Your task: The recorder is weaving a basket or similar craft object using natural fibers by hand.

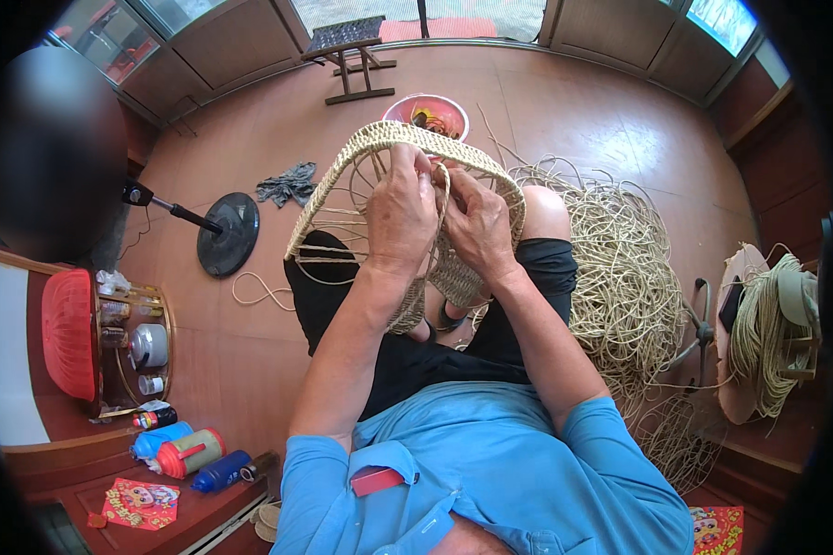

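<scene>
A partly woven basket (338,176) of pale straw cord rests between my knees, with a thick braided rim and open strands below it. My left hand (403,215) is closed at the inside of the far rim, its fingertips partly hidden. Close beside it, my right hand (478,222) pinches a loop of straw cord (443,190) that stands up between the two hands. Denser weave (453,277) shows lower down, under my wrists.
A big heap of loose cord (620,277) lies on the floor at my right. A coiled bundle (759,342) hangs farther right. Beyond the basket stand a pink basin (444,109) and a wooden stool (356,60). At left are a round black stand base (229,234) and a grey cloth (287,184).
</scene>
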{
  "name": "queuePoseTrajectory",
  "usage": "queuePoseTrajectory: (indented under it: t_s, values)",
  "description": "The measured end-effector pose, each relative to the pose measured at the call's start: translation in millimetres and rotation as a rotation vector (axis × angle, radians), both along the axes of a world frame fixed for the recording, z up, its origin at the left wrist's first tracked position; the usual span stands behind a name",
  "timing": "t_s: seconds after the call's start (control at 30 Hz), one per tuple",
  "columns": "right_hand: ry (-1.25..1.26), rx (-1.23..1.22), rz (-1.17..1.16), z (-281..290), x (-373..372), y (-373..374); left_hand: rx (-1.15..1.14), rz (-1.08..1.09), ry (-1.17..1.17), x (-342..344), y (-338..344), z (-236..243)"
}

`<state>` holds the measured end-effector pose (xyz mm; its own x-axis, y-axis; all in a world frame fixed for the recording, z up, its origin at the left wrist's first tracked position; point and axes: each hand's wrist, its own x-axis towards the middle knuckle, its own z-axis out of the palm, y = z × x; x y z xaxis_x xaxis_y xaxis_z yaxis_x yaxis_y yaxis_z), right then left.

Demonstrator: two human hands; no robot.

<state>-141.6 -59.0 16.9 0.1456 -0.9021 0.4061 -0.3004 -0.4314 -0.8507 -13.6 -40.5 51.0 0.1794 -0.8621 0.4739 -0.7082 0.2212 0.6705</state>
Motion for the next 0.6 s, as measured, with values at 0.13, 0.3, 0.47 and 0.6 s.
queuePoseTrajectory:
  t_s: [0.13,0.3,0.47,0.6]
  values:
    - [0.034,0.009,-0.008,-0.9,-1.5,0.7,-0.051,0.053,0.049,-6.7,3.0,-10.5]
    - [0.041,0.021,-0.004,2.0,1.4,9.3,-0.084,-0.179,0.833,-5.9,18.4,-32.4]
    - [0.037,-0.144,-0.084,-15.3,5.3,14.1,0.115,-0.239,1.126,29.0,45.9,-18.8]
    - [0.191,-0.436,-0.117,-16.3,6.7,16.9,0.054,-0.168,1.048,55.0,57.7,-23.5]
